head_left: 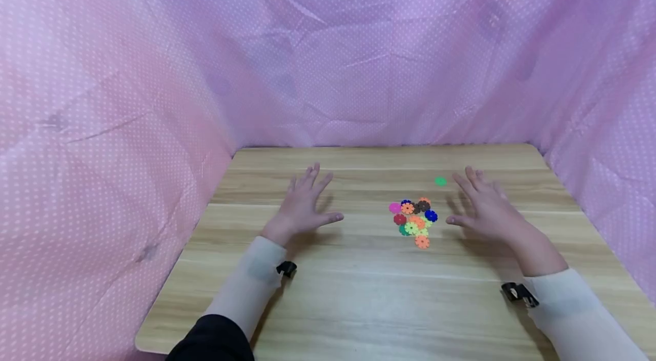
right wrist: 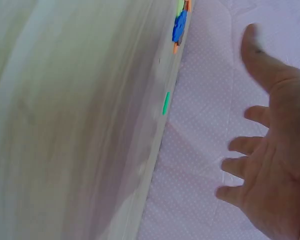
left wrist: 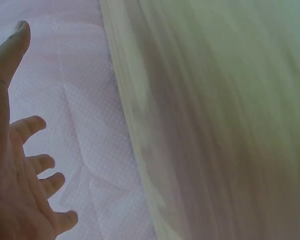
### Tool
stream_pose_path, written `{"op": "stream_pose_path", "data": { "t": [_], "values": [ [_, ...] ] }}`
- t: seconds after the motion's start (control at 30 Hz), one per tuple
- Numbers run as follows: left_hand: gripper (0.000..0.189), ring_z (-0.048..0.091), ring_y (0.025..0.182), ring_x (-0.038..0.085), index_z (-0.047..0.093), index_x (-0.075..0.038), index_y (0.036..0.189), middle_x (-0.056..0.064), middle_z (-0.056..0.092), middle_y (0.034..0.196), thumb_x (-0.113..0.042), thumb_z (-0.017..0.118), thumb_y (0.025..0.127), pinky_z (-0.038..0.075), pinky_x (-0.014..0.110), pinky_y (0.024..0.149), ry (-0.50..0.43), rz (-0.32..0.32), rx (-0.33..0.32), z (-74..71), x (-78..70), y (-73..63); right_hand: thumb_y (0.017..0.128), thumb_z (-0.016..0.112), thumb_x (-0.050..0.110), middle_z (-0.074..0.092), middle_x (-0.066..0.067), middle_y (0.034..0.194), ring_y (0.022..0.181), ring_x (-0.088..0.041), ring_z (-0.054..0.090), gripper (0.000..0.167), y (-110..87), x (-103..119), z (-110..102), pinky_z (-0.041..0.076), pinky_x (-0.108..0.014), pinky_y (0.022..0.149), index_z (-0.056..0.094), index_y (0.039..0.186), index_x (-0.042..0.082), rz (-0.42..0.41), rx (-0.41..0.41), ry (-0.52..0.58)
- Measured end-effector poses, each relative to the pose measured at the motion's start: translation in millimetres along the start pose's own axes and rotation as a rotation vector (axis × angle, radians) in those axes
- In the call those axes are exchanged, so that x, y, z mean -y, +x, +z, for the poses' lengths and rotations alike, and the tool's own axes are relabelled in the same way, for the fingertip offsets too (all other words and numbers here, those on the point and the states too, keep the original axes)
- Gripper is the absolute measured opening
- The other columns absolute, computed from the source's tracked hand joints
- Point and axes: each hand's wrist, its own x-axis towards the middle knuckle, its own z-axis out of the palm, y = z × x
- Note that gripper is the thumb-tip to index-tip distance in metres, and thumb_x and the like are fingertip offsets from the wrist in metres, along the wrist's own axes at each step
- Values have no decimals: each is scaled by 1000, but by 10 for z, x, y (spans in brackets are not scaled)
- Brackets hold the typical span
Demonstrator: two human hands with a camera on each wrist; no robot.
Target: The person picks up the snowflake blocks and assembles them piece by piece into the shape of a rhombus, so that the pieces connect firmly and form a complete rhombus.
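Observation:
A small pile of colourful flower-shaped discs (head_left: 417, 222) lies right of the middle of the table, in orange, yellow, red, blue, brown, pink and green. One green disc (head_left: 441, 181) lies apart, farther back. My left hand (head_left: 299, 207) hovers over the table left of the pile, fingers spread, holding nothing. Just right of the pile is my right hand (head_left: 487, 208), also spread and holding nothing. In the left wrist view the left hand (left wrist: 25, 170) shows its thumb raised. The right wrist view shows the right hand (right wrist: 280, 160), with the green disc (right wrist: 166, 103) beyond the fingers.
The light wooden table (head_left: 359, 298) has rounded corners. Pink dotted cloth (head_left: 359, 82) hangs behind it and along both sides. A small black device (head_left: 287, 269) is strapped at the left wrist, and another black device (head_left: 519, 295) at the right.

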Motion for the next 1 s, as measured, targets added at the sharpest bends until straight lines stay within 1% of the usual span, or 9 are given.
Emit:
{"op": "stream_pose_path", "data": {
  "t": [0.13, 0.27, 0.37, 0.47, 0.6, 0.67, 0.83, 0.93, 1.0],
  "values": [
    [109, 9, 160, 33, 25, -27, 168, 11, 6, 176, -85, 62, 84, 14, 59, 126, -74, 18, 31, 66, -77, 65, 87, 86, 42, 6, -31, 169, 152, -58, 11, 110, 44, 4, 39, 6, -71, 120, 19, 167, 6, 14, 73, 57],
    [103, 19, 158, 35, 26, -30, 167, 11, 14, 175, -77, 67, 86, 27, 59, 122, -131, 34, 54, 130, -168, 146, 90, 85, 36, 16, -33, 167, 148, -59, 22, 100, 84, 37, 78, 21, -72, 117, 28, 163, 1, 20, 125, 66],
    [96, 24, 156, 33, 30, -30, 166, 10, 20, 173, -72, 69, 89, 30, 57, 121, -147, 52, 81, 171, -256, 221, 90, 85, 32, 27, -35, 163, 146, -58, 29, 91, 114, 79, 100, 25, -71, 116, 36, 159, -3, 0, 135, 63],
    [89, 29, 155, 30, 38, -27, 163, 7, 27, 171, -67, 71, 91, 31, 54, 121, -157, 71, 114, 223, -356, 297, 91, 85, 28, 36, -36, 158, 144, -57, 34, 84, 147, 127, 124, 27, -70, 116, 42, 155, -6, -27, 149, 56],
    [81, 32, 154, 26, 45, -27, 160, 2, 33, 169, -61, 73, 92, 32, 50, 122, -191, 72, 165, 298, -505, 384, 91, 85, 24, 44, -33, 154, 141, -54, 41, 78, 189, 190, 160, 31, -67, 115, 47, 151, -8, -45, 177, 61],
    [77, 34, 153, 25, 47, -27, 158, 0, 36, 167, -58, 74, 93, 33, 48, 121, -225, 73, 184, 333, -577, 428, 91, 84, 21, 49, -31, 151, 139, -52, 45, 74, 210, 218, 171, 34, -66, 114, 50, 149, -8, -46, 186, 67],
    [64, 47, 143, 19, 55, -24, 153, -6, 52, 154, -47, 76, 96, 40, 43, 118, -332, 90, 211, 400, -729, 554, 89, 84, 14, 59, -27, 141, 130, -49, 55, 62, 271, 265, 197, 43, -64, 109, 58, 141, -7, -39, 199, 67],
    [59, 52, 137, 16, 58, -24, 150, -8, 58, 147, -41, 77, 97, 43, 40, 115, -363, 89, 234, 425, -813, 626, 88, 83, 11, 64, -24, 135, 123, -45, 61, 55, 310, 269, 221, 48, -62, 105, 63, 137, -6, -21, 207, 65],
    [56, 55, 134, 16, 60, -22, 148, -7, 61, 144, -38, 77, 97, 44, 39, 114, -359, 89, 247, 438, -869, 675, 89, 79, 7, 67, -22, 131, 118, -42, 64, 50, 347, 270, 235, 51, -60, 102, 65, 135, -4, -8, 218, 60]
  ]
}}
